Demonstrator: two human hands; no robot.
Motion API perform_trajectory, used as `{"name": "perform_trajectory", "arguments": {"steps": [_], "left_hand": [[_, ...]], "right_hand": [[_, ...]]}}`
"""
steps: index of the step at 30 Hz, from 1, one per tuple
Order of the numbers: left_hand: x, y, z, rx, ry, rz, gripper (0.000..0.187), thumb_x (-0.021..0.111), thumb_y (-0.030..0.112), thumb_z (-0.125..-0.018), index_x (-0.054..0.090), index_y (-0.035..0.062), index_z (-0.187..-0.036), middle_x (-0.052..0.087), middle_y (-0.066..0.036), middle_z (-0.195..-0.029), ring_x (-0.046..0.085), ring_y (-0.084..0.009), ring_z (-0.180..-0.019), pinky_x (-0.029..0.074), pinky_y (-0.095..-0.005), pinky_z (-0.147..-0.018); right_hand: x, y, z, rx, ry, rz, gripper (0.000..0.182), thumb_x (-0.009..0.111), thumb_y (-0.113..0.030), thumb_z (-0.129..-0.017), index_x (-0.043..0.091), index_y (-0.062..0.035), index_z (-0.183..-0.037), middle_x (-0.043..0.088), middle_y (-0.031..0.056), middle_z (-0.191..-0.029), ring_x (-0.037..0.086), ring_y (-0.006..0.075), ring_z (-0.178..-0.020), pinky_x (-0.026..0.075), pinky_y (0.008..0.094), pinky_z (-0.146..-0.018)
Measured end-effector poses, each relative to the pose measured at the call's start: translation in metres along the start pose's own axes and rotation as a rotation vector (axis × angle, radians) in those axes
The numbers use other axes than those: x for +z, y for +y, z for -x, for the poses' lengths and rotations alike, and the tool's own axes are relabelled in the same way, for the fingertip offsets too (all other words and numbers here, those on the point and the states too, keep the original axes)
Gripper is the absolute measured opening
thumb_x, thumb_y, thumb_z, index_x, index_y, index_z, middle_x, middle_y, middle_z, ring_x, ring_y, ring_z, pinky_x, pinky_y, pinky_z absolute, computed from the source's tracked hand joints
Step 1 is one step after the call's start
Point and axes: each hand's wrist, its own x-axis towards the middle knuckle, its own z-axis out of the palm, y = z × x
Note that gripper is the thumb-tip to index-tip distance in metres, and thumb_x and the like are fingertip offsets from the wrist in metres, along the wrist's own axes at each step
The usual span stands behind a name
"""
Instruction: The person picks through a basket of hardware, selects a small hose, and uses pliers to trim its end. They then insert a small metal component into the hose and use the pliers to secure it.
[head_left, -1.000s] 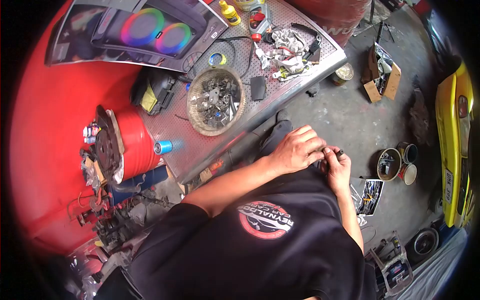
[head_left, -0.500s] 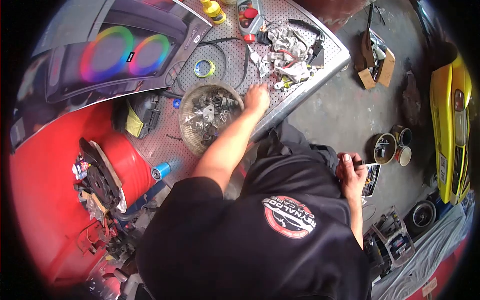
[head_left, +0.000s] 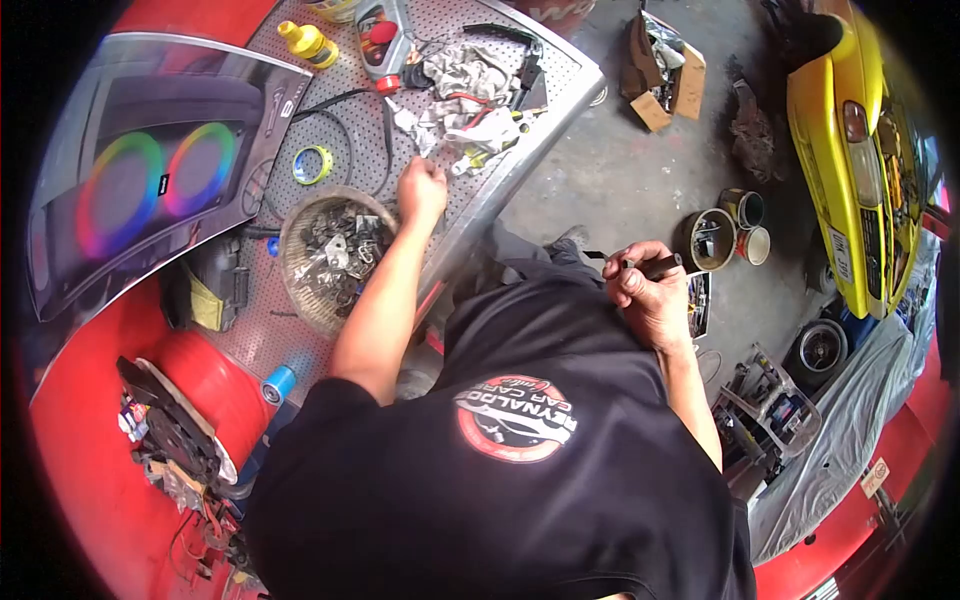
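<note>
In R hand, 1 cyl.; L hand nr 1 bowl.

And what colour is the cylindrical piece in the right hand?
Nearly black; the cylindrical piece shows best in the head view.

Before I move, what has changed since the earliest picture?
The left hand parted from the right hand and reached to the perforated workbench beside the parts bowl; its grip is unclear. The right hand kept the dark cylindrical piece. Bowl and tape roll stayed put.
</note>
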Motion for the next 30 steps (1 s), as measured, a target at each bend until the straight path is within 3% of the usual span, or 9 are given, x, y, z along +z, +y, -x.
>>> {"name": "perform_trajectory", "arguments": {"steps": [1, 5, 8, 11, 14, 17, 23, 30], "left_hand": [[-0.024, 0.021, 0.012, -0.113, -0.025, 0.157, 0.021, 0.069, 0.012, -0.084, 0.064, 0.0027, -0.102, 0.07, -0.014, -0.095, 0.068, -0.0282, -0.085, 0.055, -0.0362, -0.078], [-0.088, 0.111, 0.074, -0.038, -0.257, 0.929, 0.022, 0.068, 0.008, -0.09, 0.064, -0.001, -0.11, 0.068, -0.006, -0.095, 0.063, -0.0116, -0.083, 0.054, -0.0264, -0.074], [-0.114, 0.169, 0.109, 0.022, -0.565, 1.278, 0.019, 0.061, 0.005, -0.096, 0.065, -0.0031, -0.113, 0.07, -0.01, -0.093, 0.064, -0.015, -0.076, 0.054, -0.0282, -0.072], [-0.11, 0.196, 0.122, 0.003, -0.822, 1.816, 0.021, 0.067, 0.011, -0.094, 0.066, 0.0023, -0.113, 0.068, -0.01, -0.092, 0.063, -0.0183, -0.082, 0.053, -0.0331, -0.074], [-0.104, 0.199, 0.125, 0.0, -0.94, 1.995, 0.018, 0.067, 0.008, -0.094, 0.066, 0.0025, -0.111, 0.068, -0.008, -0.092, 0.064, -0.0178, -0.079, 0.053, -0.0313, -0.074], [-0.107, 0.204, 0.13, -0.035, -0.904, 2.02, 0.019, 0.067, 0.006, -0.093, 0.065, 0.0021, -0.112, 0.068, -0.008, -0.094, 0.065, -0.0189, -0.08, 0.054, -0.032, -0.076], [-0.106, 0.21, 0.133, 0.021, -0.895, 1.996, 0.02, 0.065, 0.002, -0.093, 0.064, 0.0019, -0.113, 0.07, -0.011, -0.096, 0.067, -0.0218, -0.085, 0.056, -0.0351, -0.08], [-0.108, 0.216, 0.132, -0.064, -0.929, 1.898, 0.02, 0.067, 0.001, -0.091, 0.064, 0.0038, -0.11, 0.069, -0.013, -0.096, 0.067, -0.0253, -0.086, 0.055, -0.0371, -0.079]], "right_hand": [[-0.005, -0.001, -0.001, 0.007, -0.04, -0.057, 0.022, 0.079, -0.007, -0.083, 0.065, -0.0045, -0.1, 0.07, 0.0158, -0.094, 0.06, 0.0151, -0.07, 0.048, 0.0254, -0.059], [-0.019, -0.001, -0.005, -0.007, -0.075, -0.147, 0.017, 0.076, -0.014, -0.087, 0.065, -0.0065, -0.097, 0.068, 0.0152, -0.093, 0.057, 0.0167, -0.069, 0.046, 0.0278, -0.06], [-0.018, -0.005, -0.01, 0.026, -0.121, -0.171, 0.017, 0.071, -0.021, -0.092, 0.064, -0.007, -0.097, 0.068, 0.0143, -0.092, 0.053, 0.0155, -0.066, 0.044, 0.0284, -0.06], [-0.015, -0.01, -0.013, 0.054, -0.147, -0.112, 0.018, 0.07, -0.023, -0.093, 0.064, -0.0064, -0.099, 0.067, 0.0138, -0.092, 0.053, 0.0153, -0.066, 0.044, 0.0288, -0.061], [-0.015, -0.014, -0.014, 0.071, -0.147, -0.052, 0.02, 0.07, -0.023, -0.094, 0.064, -0.0057, -0.101, 0.067, 0.0129, -0.091, 0.052, 0.0147, -0.065, 0.044, 0.0292, -0.061], [-0.021, -0.015, -0.014, 0.072, -0.149, -0.038, 0.02, 0.072, -0.022, -0.092, 0.065, -0.0065, -0.101, 0.068, 0.0127, -0.091, 0.052, 0.0144, -0.065, 0.044, 0.0289, -0.06], [-0.026, -0.019, -0.015, 0.088, -0.158, -0.084, 0.022, 0.075, -0.02, -0.089, 0.064, -0.0072, -0.103, 0.068, 0.0122, -0.091, 0.052, 0.0135, -0.064, 0.044, 0.028, -0.06], [-0.037, -0.017, -0.015, 0.089, -0.156, -0.181, 0.023, 0.075, -0.02, -0.089, 0.064, -0.0067, -0.105, 0.068, 0.0117, -0.092, 0.052, 0.0134, -0.063, 0.043, 0.0275, -0.059]]}}
